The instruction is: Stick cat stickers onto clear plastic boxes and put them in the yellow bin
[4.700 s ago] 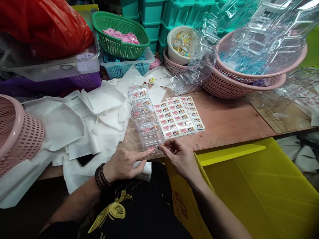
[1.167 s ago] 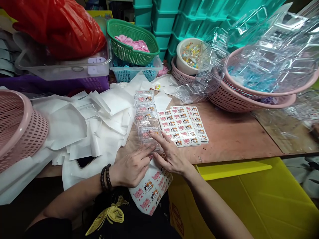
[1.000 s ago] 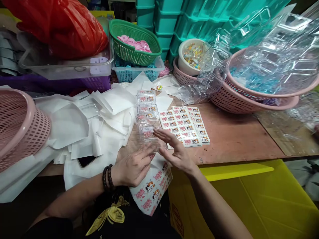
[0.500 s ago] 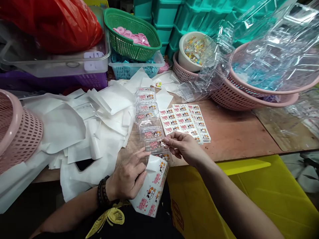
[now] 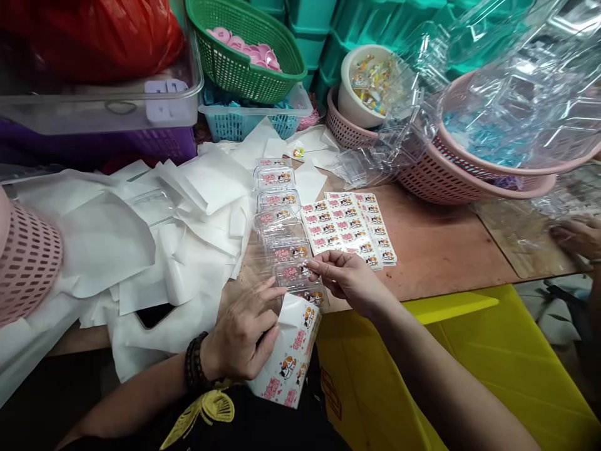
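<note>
My left hand (image 5: 241, 332) grips a folded sheet of stickers (image 5: 286, 366) printed with cartoon cats and pink lettering, its forefinger reaching toward the clear plastic boxes. Thumb and forefinger of my right hand (image 5: 345, 275) are pinched at the right end of a sticker (image 5: 292, 273) lying on one box near the front. Several clear plastic boxes (image 5: 277, 216) stand in an overlapping row running away from me, with the same cat stickers on their lids. Just right of the row lie more sticker sheets (image 5: 347, 228), flat on the table.
Loose white backing papers (image 5: 201, 188) cover the left side, a dark phone (image 5: 154, 315) among them. Baskets stand behind: a green basket (image 5: 244, 69) and a pink basket (image 5: 469, 178) under clear packaging. Another person's hand (image 5: 580, 235) is at the right edge.
The view has shifted slightly. Both hands keep nearly the same pose, the right still pinching at the sticker. Another person's hand has come into view at the right edge.
</note>
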### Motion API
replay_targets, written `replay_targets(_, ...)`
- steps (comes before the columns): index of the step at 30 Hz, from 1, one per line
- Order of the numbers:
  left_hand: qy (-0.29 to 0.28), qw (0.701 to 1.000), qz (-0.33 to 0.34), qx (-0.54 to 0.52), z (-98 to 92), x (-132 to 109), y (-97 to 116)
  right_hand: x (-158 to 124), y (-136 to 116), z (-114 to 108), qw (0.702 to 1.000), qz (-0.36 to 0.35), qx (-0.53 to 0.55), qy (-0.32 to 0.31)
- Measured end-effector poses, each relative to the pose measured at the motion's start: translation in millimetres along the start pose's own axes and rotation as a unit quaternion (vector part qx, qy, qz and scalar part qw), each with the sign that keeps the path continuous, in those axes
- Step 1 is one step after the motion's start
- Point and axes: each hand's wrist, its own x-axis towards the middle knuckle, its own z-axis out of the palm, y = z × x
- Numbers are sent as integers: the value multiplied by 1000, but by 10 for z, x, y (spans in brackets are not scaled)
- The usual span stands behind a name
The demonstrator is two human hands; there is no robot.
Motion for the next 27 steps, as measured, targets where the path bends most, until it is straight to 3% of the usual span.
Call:
replay_targets(16, 1, 1000, -1, -6, 13, -18, 4, -31, -5, 56, 997, -31, -66, 40)
replay_targets(27, 4, 1000, -2, -7, 19, -23, 5, -45, -7, 76, 997, -36, -54, 46)
